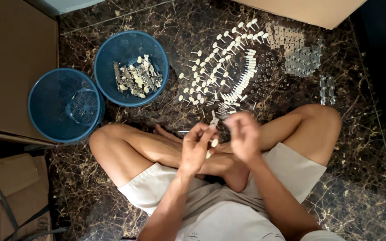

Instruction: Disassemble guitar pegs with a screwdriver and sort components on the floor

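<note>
Dark gold-veined marble floor (362, 187) under warm light, with brown cardboard boxes (14, 67) along the left and top edges.

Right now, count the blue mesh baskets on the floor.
2: one blue basket at far left beside the cardboard, one blue basket right of it, holding small parts. None seem hidden.

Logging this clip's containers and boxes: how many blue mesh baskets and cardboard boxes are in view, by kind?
Blue mesh baskets: 2, one holding small parts, one nearly empty
Cardboard boxes: 3, top left, bottom left, top right
Total: 5
</note>
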